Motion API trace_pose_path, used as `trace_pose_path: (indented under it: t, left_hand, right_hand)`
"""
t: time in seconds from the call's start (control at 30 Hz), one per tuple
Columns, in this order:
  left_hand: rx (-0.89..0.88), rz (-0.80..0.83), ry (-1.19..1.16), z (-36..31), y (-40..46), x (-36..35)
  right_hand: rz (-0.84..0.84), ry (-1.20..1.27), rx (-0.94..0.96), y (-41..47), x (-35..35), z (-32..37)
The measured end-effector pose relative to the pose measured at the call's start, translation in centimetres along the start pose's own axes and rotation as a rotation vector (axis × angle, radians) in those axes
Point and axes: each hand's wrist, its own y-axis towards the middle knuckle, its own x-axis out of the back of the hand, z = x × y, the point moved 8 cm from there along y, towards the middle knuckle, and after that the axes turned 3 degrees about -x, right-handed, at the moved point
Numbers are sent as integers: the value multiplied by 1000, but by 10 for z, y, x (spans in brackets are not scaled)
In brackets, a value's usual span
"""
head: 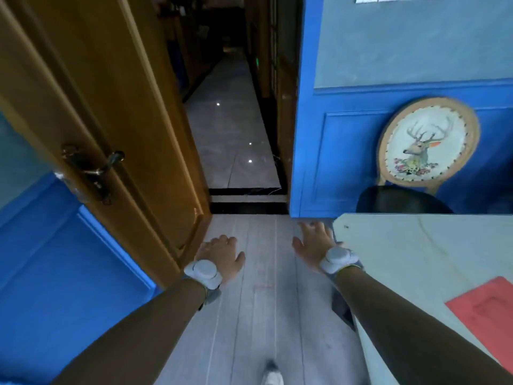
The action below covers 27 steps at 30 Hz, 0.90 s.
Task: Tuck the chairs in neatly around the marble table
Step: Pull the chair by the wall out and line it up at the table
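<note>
Empty hands [222, 252], chair [429, 143] well beyond.

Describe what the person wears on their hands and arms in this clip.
Each wrist carries a pale grey, rounded puck-like device on a grey strap: one behind the left hand, one behind the right hand. No gloves or rings show; the forearms look bare.

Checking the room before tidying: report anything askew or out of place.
Nothing is spilled or damaged. The round-backed wooden chair with a deer picture stands against the blue wall beyond the pale marble table. Both hands are empty.
</note>
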Motion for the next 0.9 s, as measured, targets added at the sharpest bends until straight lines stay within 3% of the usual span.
trace_pose_path:
  t: [0.37,0.6,0.9]
  left_hand:
    - [-261,-97,-55,-31,242,84]
    - [-424,-70,-127,-60,437,110]
    - [-727,-25,-10,-150,591,160]
  right_hand:
    - [-120,78,-254,185,68,-39]
    - [-160,70,-471,328,100,-80]
    - [-247,214,-760,405,150,-141]
